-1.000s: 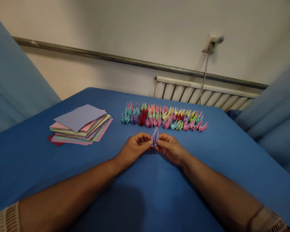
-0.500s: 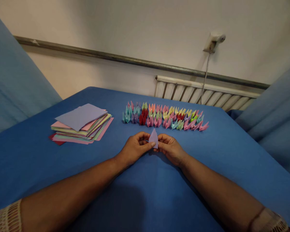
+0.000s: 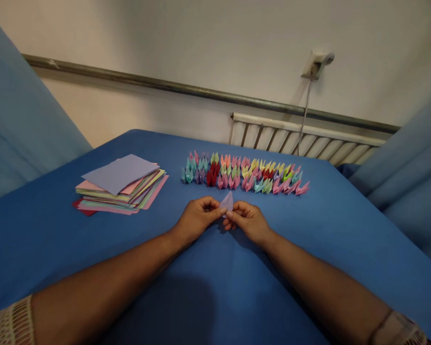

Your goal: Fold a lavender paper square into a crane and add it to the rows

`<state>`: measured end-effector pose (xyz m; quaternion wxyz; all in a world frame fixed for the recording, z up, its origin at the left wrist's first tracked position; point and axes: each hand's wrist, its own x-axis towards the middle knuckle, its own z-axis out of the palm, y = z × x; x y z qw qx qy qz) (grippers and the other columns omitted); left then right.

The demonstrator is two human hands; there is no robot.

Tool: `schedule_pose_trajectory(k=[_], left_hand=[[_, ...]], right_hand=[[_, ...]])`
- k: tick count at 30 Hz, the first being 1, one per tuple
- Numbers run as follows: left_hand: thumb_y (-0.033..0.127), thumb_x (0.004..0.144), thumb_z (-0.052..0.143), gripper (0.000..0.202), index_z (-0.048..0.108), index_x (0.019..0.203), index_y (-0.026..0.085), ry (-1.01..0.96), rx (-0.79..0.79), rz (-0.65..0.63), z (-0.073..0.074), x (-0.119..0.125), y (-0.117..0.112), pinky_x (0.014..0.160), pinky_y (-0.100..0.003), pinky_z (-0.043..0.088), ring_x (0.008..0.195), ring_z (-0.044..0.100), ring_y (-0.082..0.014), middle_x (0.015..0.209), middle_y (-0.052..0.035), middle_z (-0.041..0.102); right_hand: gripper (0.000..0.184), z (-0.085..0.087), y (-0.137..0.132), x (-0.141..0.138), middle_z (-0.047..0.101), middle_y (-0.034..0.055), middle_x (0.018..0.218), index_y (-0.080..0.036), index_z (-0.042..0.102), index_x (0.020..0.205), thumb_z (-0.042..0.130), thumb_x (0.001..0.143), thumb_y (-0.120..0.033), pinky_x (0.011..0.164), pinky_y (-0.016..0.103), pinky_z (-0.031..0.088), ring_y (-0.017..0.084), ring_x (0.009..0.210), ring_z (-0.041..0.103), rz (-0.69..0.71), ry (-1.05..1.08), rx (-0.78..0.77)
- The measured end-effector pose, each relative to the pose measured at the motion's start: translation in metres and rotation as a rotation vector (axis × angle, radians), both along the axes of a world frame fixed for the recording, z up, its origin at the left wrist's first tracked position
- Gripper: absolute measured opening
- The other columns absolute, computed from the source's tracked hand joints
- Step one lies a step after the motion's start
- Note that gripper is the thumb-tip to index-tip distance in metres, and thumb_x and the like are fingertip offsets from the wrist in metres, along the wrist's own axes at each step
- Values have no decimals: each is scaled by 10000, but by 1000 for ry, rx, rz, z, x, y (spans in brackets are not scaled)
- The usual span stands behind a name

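Note:
A small folded piece of lilac paper [image 3: 226, 201] is held just above the blue table, its pointed end up. My left hand [image 3: 198, 218] pinches its left edge between thumb and fingers. From the other side, my right hand [image 3: 249, 221] grips the lower right part, thumb in front and fingers curled behind. The two thumbs almost meet over the lower part of the paper, which they partly hide. Just beyond my hands stand rows of folded paper cranes [image 3: 233, 181] in pink, red, yellow, green, blue and purple.
A stack of coloured paper sheets [image 3: 122, 187] lies to the left on the blue tablecloth [image 3: 158, 287]. Behind the table are a radiator [image 3: 287, 132], a metal rail [image 3: 165, 86] and a wall socket [image 3: 314, 64] with a cord. Blue curtains [image 3: 25, 115] hang at both sides.
My right thumb has shifted left and down onto the front of the paper's lower part. The lilac paper now leans slightly and has turned, its tip a little to the right.

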<state>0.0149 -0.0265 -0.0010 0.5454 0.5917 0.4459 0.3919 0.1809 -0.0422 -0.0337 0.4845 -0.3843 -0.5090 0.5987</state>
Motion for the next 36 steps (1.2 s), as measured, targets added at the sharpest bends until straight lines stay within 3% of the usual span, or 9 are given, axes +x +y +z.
schedule_pose_trajectory(k=[11,20,24,28,32,36], left_hand=[[372,692,755,281,611,749,138,-112,-143,-105,1,1,-1,615,-240,436,605,570,-108,671,-4,642],[334,667,773,261,603,707,140,-68,-149,-70,1,-2,0,587,-232,412,577,553,-105,613,6,616],[374,717,742,270,616,748,137,-84,-141,-100,2,-1,0,629,-242,441,625,573,-108,686,-6,638],[339,663,787,300,635,831,143,-112,-124,-142,0,0,0,634,-244,456,658,596,-116,758,-9,663],[302,652,793,255,604,689,134,-117,-120,-81,-2,-1,2,572,-218,431,550,547,-85,615,16,615],[305,646,805,270,606,696,129,-157,-154,-42,-1,-2,2,590,-214,469,574,586,-88,653,8,628]], right_hand=[[367,3,-2,3,625,-19,554,-183,578,673,744,709,-509,481,236,460,98,455,546,-77,-20,92],[344,4,0,4,655,-10,611,-190,577,708,776,678,-469,538,258,502,115,512,598,-18,-8,68],[342,1,-1,4,648,-8,594,-189,558,672,755,695,-468,508,251,493,112,488,585,-39,-40,89],[299,0,-3,2,632,-18,584,-193,566,674,737,714,-434,509,240,487,110,504,579,-78,-120,144],[256,-1,-3,-1,642,-20,622,-196,593,712,742,710,-405,547,244,504,113,548,598,-86,-122,157],[266,-5,0,-2,642,-25,615,-195,597,728,761,682,-400,568,254,512,116,550,611,-67,-56,104]])
